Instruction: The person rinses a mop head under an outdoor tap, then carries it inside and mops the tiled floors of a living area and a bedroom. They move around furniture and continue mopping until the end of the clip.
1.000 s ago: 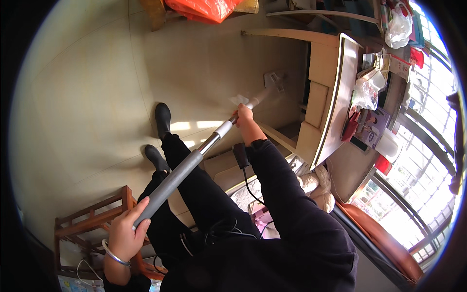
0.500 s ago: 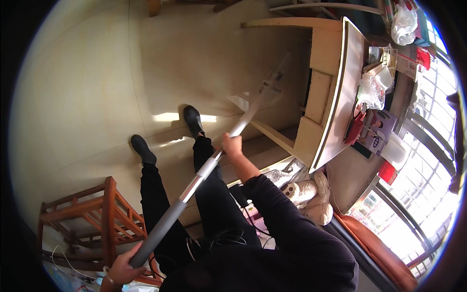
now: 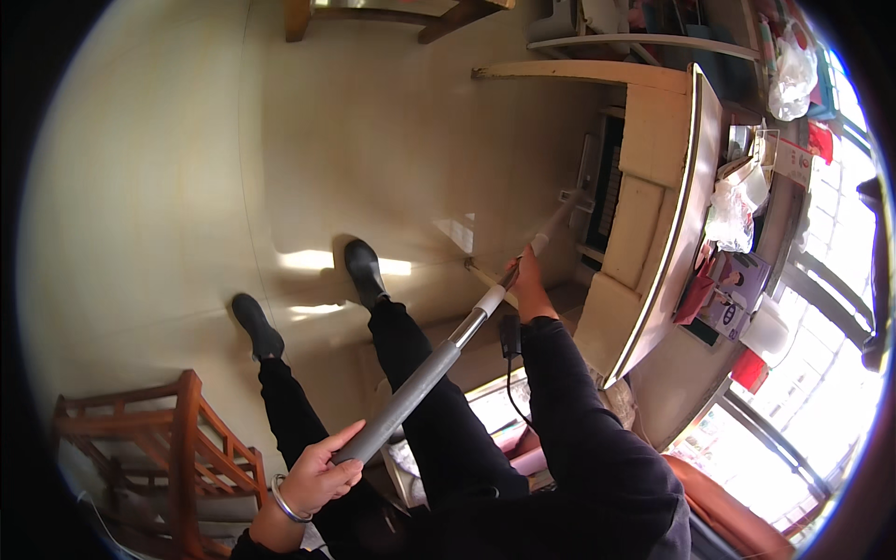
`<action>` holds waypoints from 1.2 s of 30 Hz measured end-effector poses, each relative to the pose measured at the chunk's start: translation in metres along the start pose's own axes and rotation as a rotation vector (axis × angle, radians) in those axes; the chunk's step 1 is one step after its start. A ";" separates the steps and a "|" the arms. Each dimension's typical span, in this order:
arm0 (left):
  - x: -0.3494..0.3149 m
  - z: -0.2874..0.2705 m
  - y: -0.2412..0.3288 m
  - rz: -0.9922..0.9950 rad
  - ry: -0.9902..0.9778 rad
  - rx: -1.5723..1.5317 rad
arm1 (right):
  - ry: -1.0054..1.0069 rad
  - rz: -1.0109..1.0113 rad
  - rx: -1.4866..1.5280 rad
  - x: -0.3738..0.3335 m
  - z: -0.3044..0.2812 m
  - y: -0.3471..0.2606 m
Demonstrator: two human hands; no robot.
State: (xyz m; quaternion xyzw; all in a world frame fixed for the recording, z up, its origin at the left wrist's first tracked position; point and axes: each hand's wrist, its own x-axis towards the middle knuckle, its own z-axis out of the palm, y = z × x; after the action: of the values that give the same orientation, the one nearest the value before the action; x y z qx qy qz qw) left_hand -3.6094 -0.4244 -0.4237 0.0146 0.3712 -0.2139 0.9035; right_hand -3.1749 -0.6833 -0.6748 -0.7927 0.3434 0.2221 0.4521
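A long-handled mop slants across in front of me, with a grey foam grip, a bare metal stretch and a white lower pole. My left hand, with a bangle at the wrist, is closed around the upper end of the grey grip. Farther down the pole, my right hand wraps the shaft beside the table's near leg. The mop's head reaches low under the table's edge, partly in shadow, and its exact shape is hard to make out.
A cream wooden table with drawers stands at right, holding a plastic bag and a purple box. At lower left is a wooden chair. Wooden furniture legs show at the top. Sunlit patches cross the tiled floor.
Both hands and the mop have shifted rightward, its head now farther under the table. My left hand has risen with the grip. The view has shifted slightly.
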 end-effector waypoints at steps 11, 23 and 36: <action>-0.020 -0.004 0.013 0.075 0.113 0.058 | -0.078 -0.090 -0.045 -0.023 0.051 -0.024; -0.088 -0.022 -0.042 0.119 0.138 0.377 | -0.126 -0.104 -0.102 -0.122 0.073 0.012; 0.025 -0.015 -0.029 0.114 0.002 -0.183 | -0.062 -0.230 -0.343 -0.009 0.107 -0.075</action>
State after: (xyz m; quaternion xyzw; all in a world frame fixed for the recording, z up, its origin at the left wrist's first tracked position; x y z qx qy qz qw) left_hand -3.6148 -0.4576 -0.4479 -0.0466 0.3887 -0.1272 0.9114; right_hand -3.1291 -0.5603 -0.6797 -0.8848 0.1938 0.2483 0.3434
